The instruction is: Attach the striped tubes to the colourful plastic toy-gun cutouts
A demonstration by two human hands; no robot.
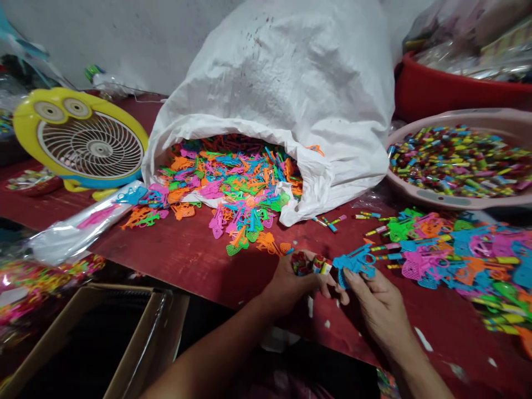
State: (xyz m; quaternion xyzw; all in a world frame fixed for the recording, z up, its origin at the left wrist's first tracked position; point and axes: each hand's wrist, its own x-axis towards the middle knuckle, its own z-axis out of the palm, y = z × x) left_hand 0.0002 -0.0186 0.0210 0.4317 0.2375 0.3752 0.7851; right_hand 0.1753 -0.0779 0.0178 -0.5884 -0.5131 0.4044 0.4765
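My left hand point(293, 285) is closed around several small wrapped sticks point(320, 265) with red, yellow and white bands, low over the red table. Just to its right, my right hand point(376, 302) pinches a blue plastic toy gun point(353, 263) between thumb and fingers. The two hands are close together, and the toy's near end is beside the left fingertips. Behind them, a pile of toy guns point(245, 183) in orange, pink, green and blue spills from the mouth of a large white sack point(286, 72).
Toy guns with sticks attached point(432, 252) lie heaped at the right. A pink basin point(457, 198) holds many wrapped sticks, with a red tub point(449, 88) behind. A yellow fan point(29, 119) stands left, near clear plastic bags point(70, 238). An open cardboard box point(153, 327) sits below the table edge.
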